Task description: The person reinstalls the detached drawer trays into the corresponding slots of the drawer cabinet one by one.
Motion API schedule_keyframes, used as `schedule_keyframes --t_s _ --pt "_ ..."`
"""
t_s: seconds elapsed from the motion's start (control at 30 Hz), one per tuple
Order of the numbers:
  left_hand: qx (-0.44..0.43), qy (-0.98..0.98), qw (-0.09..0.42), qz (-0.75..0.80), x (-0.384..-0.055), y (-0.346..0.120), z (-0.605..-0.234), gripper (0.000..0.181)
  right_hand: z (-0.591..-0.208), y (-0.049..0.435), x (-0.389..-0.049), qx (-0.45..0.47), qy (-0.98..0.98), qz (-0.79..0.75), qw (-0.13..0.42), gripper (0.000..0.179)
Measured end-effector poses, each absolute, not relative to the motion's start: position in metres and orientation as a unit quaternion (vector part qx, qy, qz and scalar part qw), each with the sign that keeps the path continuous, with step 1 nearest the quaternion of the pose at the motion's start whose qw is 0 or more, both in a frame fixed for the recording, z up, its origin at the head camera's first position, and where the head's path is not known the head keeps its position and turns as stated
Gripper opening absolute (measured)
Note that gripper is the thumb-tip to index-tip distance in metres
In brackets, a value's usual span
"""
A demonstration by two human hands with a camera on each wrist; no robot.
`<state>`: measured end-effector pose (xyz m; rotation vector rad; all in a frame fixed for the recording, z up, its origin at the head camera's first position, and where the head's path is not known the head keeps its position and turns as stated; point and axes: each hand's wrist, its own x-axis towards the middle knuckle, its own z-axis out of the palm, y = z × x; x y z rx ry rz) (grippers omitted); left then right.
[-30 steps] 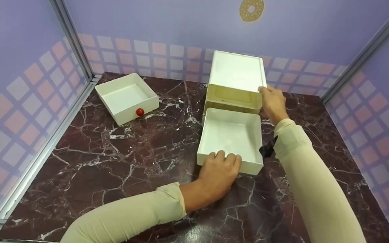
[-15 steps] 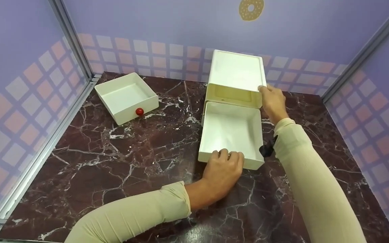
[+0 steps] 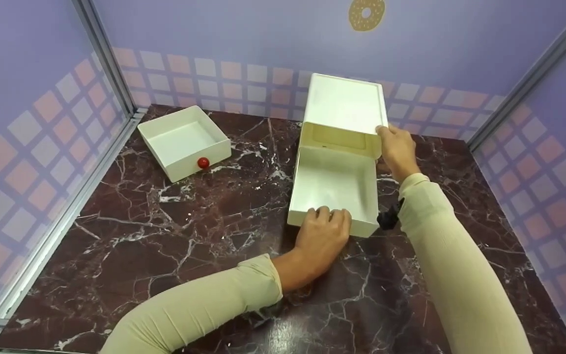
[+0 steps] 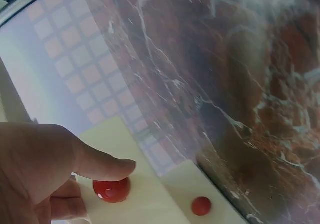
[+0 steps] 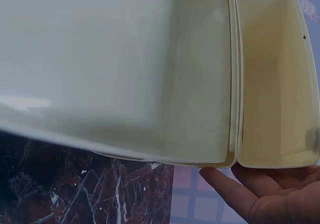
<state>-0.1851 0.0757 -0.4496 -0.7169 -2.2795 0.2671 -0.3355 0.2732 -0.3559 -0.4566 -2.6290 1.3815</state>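
Observation:
A white drawer cabinet (image 3: 347, 101) stands near the back wall, its top compartment (image 5: 272, 84) open and bare inside. Below that compartment, a white drawer (image 3: 334, 182) juts toward me with its rear end inside the cabinet. My left hand (image 3: 323, 241) grips the drawer's front: fingers hook over the rim, and in the left wrist view the thumb lies against its red knob (image 4: 112, 190). Lower in that view shows another pale front with a red knob (image 4: 201, 206). My right hand (image 3: 397, 150) holds the cabinet's front right top corner, fingers along its side.
A second white drawer (image 3: 199, 156) with a red knob sits loose at the back left of the dark marble-patterned table (image 3: 140, 255). Purple panels with pink and white squares (image 3: 258, 73) enclose the table at the back and both sides.
My left hand has pushed the drawer away from me and into the cabinet, closing the gap seen behind it earlier. The right hand and the loose drawer have stayed put.

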Motion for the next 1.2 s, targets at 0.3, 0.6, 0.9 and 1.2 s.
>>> schedule_keyframes --t_s 0.3,0.6,0.9,1.2 --pt "-0.301 -0.883 0.343 0.113 -0.204 0.070 -0.463 0.047 -0.356 0.273 -0.335 -0.151 -0.876 0.453 0.068 0.046" --pt "-0.231 -0.954 0.098 0.166 -0.154 0.044 -0.485 0.105 -0.357 0.271 -0.335 -0.144 -0.876 0.453 0.079 0.043" --pt "-0.216 -0.947 0.024 0.235 -0.152 0.032 -0.490 0.104 -0.357 0.272 -0.333 -0.148 -0.872 0.459 0.079 0.044" --pt "-0.197 -0.955 0.007 0.223 -0.160 0.037 -0.487 0.099 -0.357 0.272 -0.334 -0.149 -0.868 0.468 0.074 0.044"
